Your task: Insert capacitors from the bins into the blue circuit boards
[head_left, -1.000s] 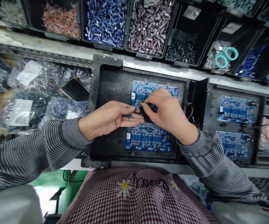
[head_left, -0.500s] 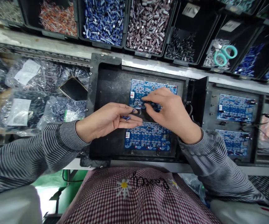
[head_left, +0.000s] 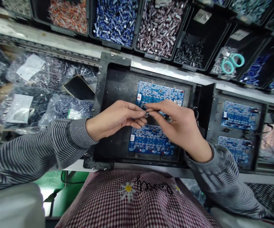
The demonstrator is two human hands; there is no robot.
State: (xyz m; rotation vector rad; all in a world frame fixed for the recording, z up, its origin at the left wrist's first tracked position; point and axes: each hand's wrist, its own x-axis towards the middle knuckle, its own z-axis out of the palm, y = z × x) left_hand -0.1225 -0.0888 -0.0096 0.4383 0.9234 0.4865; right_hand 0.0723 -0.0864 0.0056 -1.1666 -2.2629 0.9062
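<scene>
Two blue circuit boards lie one above the other in a black tray (head_left: 117, 85): an upper board (head_left: 162, 90) and a lower board (head_left: 151, 147). Over the gap between them my left hand (head_left: 120, 120) has its fingers curled and its thumb pressed toward the fingertips. My right hand (head_left: 177, 126) pinches at the same spot, its thumb and forefinger meeting the left fingertips. A tiny dark part shows between the fingertips; what it is cannot be made out. Anything inside the left fingers is hidden.
Bins along the back hold orange parts (head_left: 67, 15), blue capacitors (head_left: 115, 22), brown capacitors (head_left: 160, 31) and black parts (head_left: 191, 52). Teal-handled scissors (head_left: 232, 63) rest in another bin. Bagged parts (head_left: 32, 85) and a phone (head_left: 79, 87) lie left; more boards (head_left: 240, 115) sit right.
My left hand has closed from an open palm that showed small blue capacitors. The fingertips of both hands have come together. The whole view has shifted slightly.
</scene>
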